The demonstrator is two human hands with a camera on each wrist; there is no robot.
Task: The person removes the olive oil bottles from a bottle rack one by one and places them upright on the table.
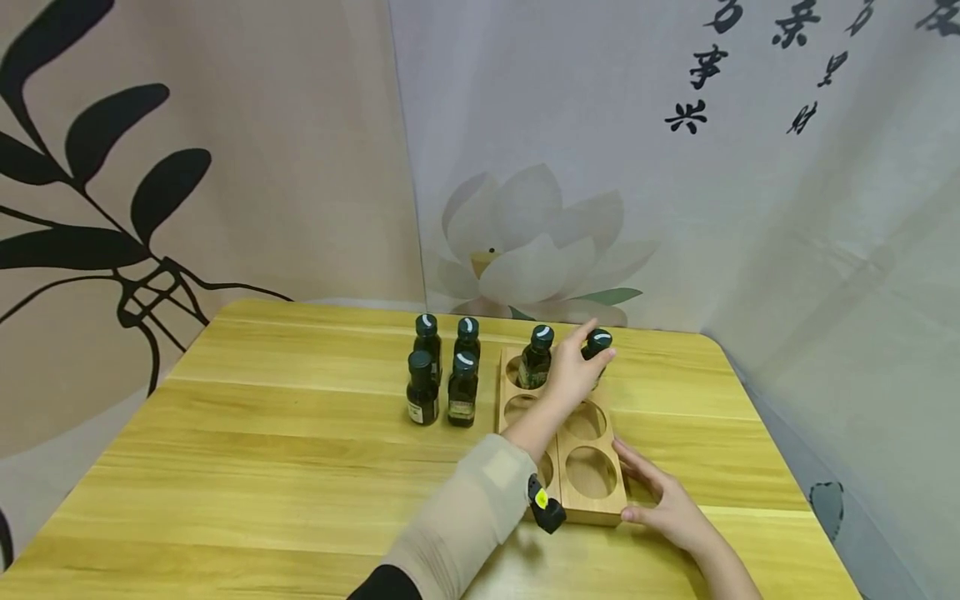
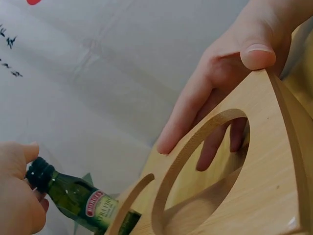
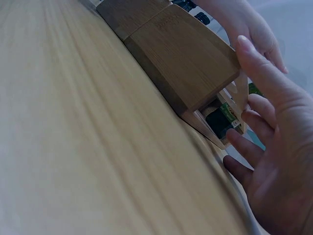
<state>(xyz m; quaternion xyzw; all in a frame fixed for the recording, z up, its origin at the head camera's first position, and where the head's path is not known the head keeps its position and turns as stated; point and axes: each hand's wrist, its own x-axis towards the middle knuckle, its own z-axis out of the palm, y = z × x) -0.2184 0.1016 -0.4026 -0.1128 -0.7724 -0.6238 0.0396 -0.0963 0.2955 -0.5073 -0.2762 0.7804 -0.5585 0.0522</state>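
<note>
At the back right, my left hand pinches the black cap of a small dark green bottle. In the left wrist view that bottle carries a label, and its base sits in a round hole of the wooden rack. My right hand touches the rack's right side, thumb at the near corner and fingers extended along the edge. A second bottle stands upright in the back left hole. My left forearm covers part of the rack's left column.
Left of the rack, more dark bottles stand upright on the wooden table, among them a front left bottle and a front right bottle. A printed curtain hangs behind the table's back edge.
</note>
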